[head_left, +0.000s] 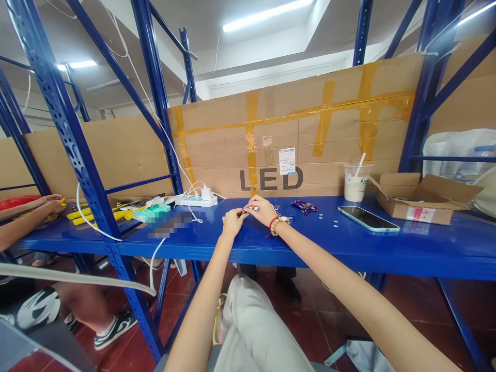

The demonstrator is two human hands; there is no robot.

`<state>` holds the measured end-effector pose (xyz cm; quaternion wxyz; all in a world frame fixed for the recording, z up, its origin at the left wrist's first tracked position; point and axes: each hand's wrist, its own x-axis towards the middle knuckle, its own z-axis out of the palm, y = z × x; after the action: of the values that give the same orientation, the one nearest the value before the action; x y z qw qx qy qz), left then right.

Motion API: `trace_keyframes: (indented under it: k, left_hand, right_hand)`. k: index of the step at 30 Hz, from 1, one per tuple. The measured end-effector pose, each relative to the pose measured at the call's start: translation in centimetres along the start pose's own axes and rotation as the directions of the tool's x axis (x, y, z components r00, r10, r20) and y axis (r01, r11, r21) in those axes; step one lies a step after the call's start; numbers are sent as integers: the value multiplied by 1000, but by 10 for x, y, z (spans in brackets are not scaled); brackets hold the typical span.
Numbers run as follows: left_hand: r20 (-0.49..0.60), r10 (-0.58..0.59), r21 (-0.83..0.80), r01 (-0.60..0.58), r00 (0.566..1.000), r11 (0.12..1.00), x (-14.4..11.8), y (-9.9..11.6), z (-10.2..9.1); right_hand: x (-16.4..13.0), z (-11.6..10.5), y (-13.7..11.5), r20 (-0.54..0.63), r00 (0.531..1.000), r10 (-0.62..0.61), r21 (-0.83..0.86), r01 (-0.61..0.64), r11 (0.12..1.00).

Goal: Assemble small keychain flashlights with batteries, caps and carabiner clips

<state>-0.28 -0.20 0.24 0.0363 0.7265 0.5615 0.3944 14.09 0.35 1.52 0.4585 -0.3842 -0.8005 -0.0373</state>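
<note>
Over the blue metal shelf (442,245), the left hand (232,222) and a small, shiny, seemingly metallic piece (253,208) meet, the right hand's (262,209) fingertips pinching it too; probably light, stiff, slippery, best gripped by its ends. Behind, the brown cardboard panel (217,150) reads "LED"; the white paper label's (287,161) print is illegible.

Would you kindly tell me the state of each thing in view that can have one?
Left hand: fingertips closed on the small shiny piece
Right hand: pinching the same piece
Small shiny piece: held between both hands
Clear plastic cup: upright, white straw in it
Slim rectangular phone: lying flat, screen up
Brown cardboard box: open, flaps spread
White plastic power strip: plugs inserted
White tube ceiling light: lit
</note>
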Motion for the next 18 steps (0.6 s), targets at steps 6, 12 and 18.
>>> trace_keyframes:
  k: [6, 12, 18]
  left_hand:
    - [-14, -18, 32, 18, 1000, 999, -2, 2, -2]
    - [16, -17, 18, 17, 1000, 1000, -1, 1, -2]
    - [-7, -35, 59, 35, 999, 998, -3, 3, -5]
  right_hand:
    - [1, 3, 1, 8, 1000, 21, 2, -21, 1000]
    - [-1, 4, 0, 50, 999, 3, -12, -2, 1000]
    - [1, 3, 1, 71, 997, -3, 62, -2, 998]
